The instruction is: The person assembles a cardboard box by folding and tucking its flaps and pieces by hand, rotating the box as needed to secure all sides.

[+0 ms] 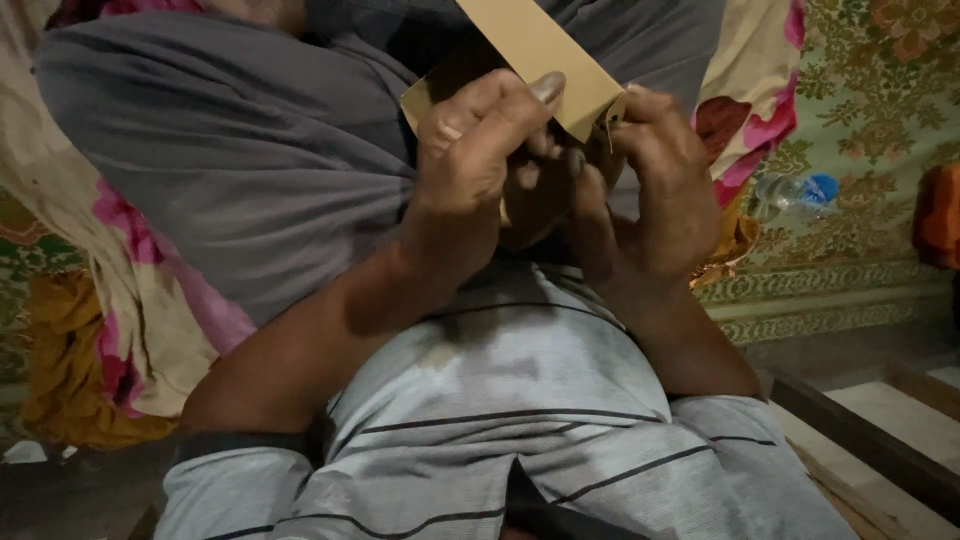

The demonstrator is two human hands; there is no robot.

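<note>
Left hand and right hand close together, both pinching a tan card strip over grey cloth.

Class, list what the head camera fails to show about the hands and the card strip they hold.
- Card strip, head view: its top is cut off by the frame edge.
- Its lower end: covered by the left hand and right hand.
- Small thin thing at the right hand's fingertips: too small to identify.
- Plastic bottle: blurred.
</note>
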